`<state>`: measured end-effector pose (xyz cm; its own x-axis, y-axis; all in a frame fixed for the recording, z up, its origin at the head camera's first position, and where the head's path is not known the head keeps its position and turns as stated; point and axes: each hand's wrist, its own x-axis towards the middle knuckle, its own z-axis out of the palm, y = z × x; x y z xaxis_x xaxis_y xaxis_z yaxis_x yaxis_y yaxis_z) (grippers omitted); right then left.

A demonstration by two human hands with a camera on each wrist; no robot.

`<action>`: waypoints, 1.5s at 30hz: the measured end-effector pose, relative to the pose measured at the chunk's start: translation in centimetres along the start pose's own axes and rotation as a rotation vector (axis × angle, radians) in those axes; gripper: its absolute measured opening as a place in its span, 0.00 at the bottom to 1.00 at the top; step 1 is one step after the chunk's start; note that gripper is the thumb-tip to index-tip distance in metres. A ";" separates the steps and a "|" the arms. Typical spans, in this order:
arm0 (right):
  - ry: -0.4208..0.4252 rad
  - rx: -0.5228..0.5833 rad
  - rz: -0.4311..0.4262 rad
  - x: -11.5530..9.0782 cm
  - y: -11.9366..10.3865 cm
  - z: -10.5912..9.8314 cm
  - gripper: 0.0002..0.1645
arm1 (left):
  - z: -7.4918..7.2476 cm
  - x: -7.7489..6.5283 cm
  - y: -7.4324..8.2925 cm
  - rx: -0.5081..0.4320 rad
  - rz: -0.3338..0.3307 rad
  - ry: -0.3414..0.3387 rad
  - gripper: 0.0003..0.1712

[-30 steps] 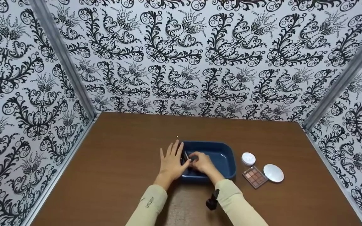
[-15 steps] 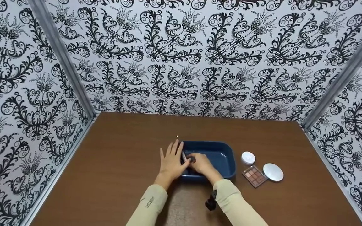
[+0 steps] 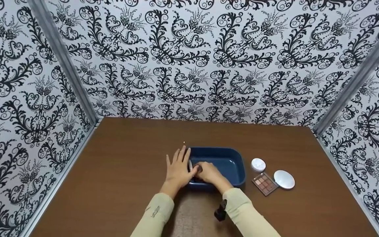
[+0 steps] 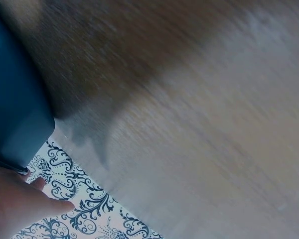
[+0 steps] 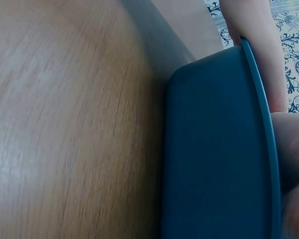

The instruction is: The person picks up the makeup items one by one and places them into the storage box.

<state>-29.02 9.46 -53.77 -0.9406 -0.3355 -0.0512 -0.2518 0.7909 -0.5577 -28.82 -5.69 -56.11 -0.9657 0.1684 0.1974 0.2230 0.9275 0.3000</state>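
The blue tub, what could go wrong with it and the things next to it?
The left grip lies over the left end of the blue tub; a hard push might slide the tub into the white jar on its right.

The right grip holds a small dark thing, mostly hidden, which could slip and drop inside.

The palette and silvery disc sit so close that moving one may knock the other.

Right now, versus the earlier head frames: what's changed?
The right hand, gripping a dark item, has eased slightly toward the blue tray's near side; the slim pale strip slightly left. No clear grab or release. Left hand, tray, white jar, palette, compact: unmoved.
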 end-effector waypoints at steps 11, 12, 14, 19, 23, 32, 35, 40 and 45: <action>-0.058 0.101 0.059 -0.5 0.4 -1.2 0.19 | -0.2 0.0 -0.2 0.009 -0.006 -0.021 0.46; -0.062 0.124 0.068 -0.5 0.5 -1.3 0.19 | -0.2 0.0 -0.2 0.008 -0.008 -0.025 0.46; -0.062 0.166 0.072 -0.6 0.7 -1.6 0.18 | -0.3 -0.1 -0.3 0.003 -0.013 -0.032 0.46; -0.043 0.228 0.075 -1.0 1.5 -2.5 0.16 | -0.3 -0.2 -0.3 -0.006 -0.020 -0.037 0.46; -0.038 0.261 0.093 -1.4 2.3 -3.5 0.17 | -0.3 -0.1 -0.2 -0.001 -0.013 -0.034 0.46; 0.003 0.319 0.095 -2.2 4.6 -6.8 0.19 | -0.4 -0.1 0.2 -0.042 0.000 -0.014 0.45; 0.016 0.339 0.108 -2.5 5.3 -7.8 0.19 | -0.5 -0.2 0.3 -0.053 0.005 -0.008 0.45; 0.037 0.425 0.139 -2.9 6.4 -9.2 0.20 | -0.4 -0.3 0.2 -0.046 0.015 0.007 0.45; 0.049 0.553 0.122 -3.5 7.3 -10.8 0.23 | -0.4 -0.3 0.1 -0.053 0.019 0.000 0.45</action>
<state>-29.98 21.96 -48.77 -0.9683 -0.2239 -0.1111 0.0034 0.4327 -0.9015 -28.44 -5.80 -55.78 -0.9613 0.1855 0.2039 0.2479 0.9052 0.3453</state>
